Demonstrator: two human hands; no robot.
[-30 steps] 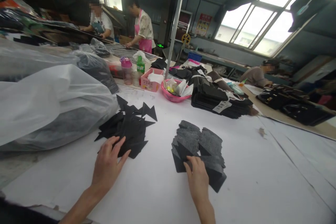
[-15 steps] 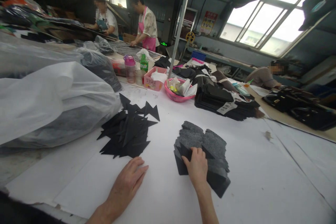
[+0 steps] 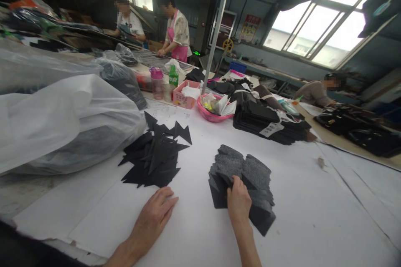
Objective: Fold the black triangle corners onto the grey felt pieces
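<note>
My left hand lies flat on the white-covered table with its fingers stretched out, holding nothing. Just beyond it is a loose pile of black triangular pieces, pointing every which way. To the right, overlapping pieces with fuzzy grey faces are fanned out in two columns. My right hand is over their near part, fingers curled and pinching a thin black triangular piece whose edge looks slightly raised. The hand hides part of that piece and the ones beneath.
A large translucent plastic bag bulges at the left. Behind stand a pink basin, a pink box, a pink-lidded cup and a green bottle. Stacked black pieces sit behind right. Several people work farther back.
My right hand has shifted slightly and its fingers have curled in, with the black triangular piece's edge now tilted up. My left hand stays in place.
</note>
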